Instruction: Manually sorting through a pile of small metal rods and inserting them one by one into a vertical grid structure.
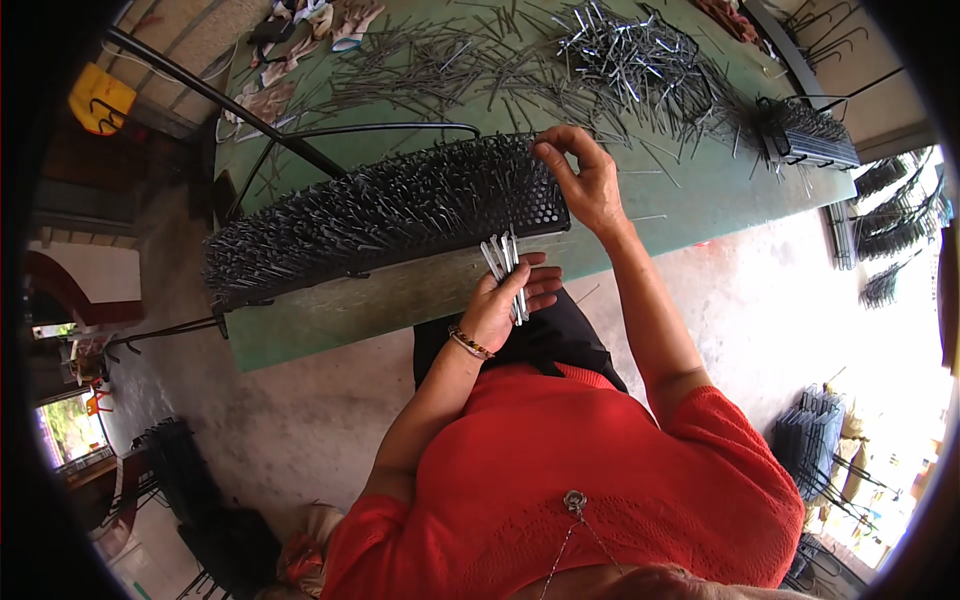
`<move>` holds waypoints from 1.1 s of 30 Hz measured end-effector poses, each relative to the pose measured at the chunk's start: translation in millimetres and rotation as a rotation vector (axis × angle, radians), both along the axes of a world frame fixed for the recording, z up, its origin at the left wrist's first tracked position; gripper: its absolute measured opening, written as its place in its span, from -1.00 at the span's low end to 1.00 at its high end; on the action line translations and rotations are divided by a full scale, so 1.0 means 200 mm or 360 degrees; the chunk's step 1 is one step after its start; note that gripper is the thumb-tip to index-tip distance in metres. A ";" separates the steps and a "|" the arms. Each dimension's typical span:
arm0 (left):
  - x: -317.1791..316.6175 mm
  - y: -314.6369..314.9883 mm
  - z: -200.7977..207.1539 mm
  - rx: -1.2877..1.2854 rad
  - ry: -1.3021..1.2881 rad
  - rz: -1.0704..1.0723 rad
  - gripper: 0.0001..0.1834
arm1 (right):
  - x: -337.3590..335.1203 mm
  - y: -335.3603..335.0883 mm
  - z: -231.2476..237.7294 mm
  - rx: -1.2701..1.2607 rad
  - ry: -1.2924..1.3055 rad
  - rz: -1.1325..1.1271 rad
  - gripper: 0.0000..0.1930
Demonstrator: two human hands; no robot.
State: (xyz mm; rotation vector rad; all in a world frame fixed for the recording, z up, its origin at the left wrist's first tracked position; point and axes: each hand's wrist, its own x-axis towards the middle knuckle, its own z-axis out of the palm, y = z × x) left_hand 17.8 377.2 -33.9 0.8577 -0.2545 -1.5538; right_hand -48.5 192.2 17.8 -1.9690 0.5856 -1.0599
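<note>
My left hand is closed around a small bundle of shiny metal rods, held just in front of the rack's near edge. My right hand hovers over the right end of a long black perforated rack, thumb and forefinger pinched together. Whatever lies between those fingertips is too small to make out. Dark metal rods stand densely upright across most of the rack, while several bare holes show at its right end, beneath my right hand.
The rack rests on a green table. Loose rods are scattered across its far side, with a brighter pile at the back right. Gloves lie at the far left. A smaller rack sits at the right end. A black bar slants across the left.
</note>
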 end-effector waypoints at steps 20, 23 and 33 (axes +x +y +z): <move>0.00 0.00 -0.02 0.0004 0.0032 -0.0007 -0.60 | -0.01 0.03 -0.07 -0.0619 0.0273 -0.0022 -0.80; 0.00 0.00 -0.01 0.0004 0.0036 -0.0008 -0.61 | 0.00 0.02 -0.10 -0.0717 0.0195 -0.0019 -0.80; -0.01 0.01 -0.01 -0.0003 0.0058 -0.0015 -0.61 | -0.02 0.04 -0.06 -0.0811 0.0277 -0.0042 -0.81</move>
